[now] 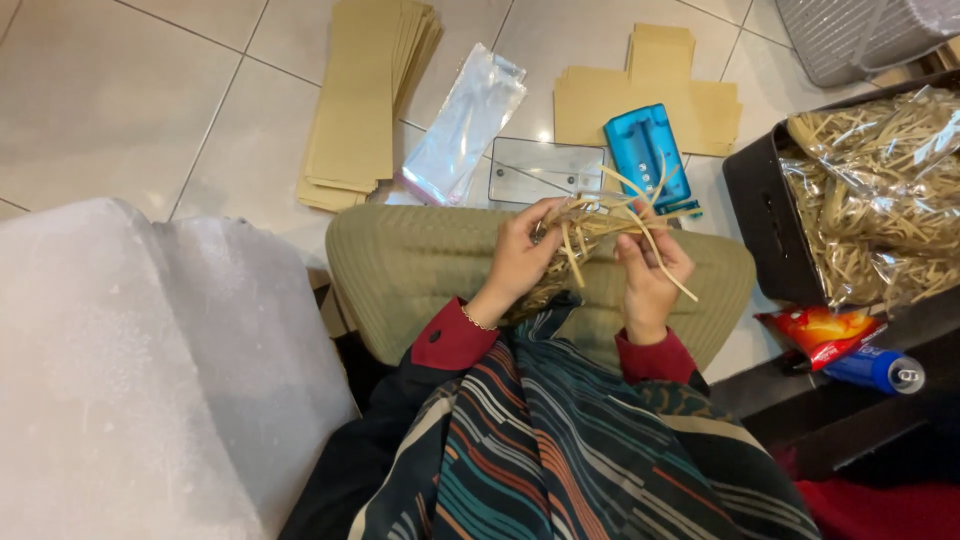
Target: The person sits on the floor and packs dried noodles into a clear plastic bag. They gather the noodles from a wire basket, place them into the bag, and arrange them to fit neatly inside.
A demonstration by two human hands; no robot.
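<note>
Glossy beige tile floor point(230, 110), olive ribbed cushion point(420, 265) across the lap. Left hand point(520, 255) is closed around a bundle of tan raffia strips point(585, 235) above the cushion; right hand point(650, 270) pinches loose strands of it. Flat kraft paper stacks point(365, 95), clear plastic sleeve point(465, 125), blue hole punch point(645, 150) on the floor. Bagged raffia in black box point(765, 220) at right.

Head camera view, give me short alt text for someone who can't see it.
Seen from above, the left hand and right hand hold a bundle of tan paper strips over an olive cushion. On the tiled floor beyond lie stacked kraft sheets, a clear bag and a blue hole punch.
</note>
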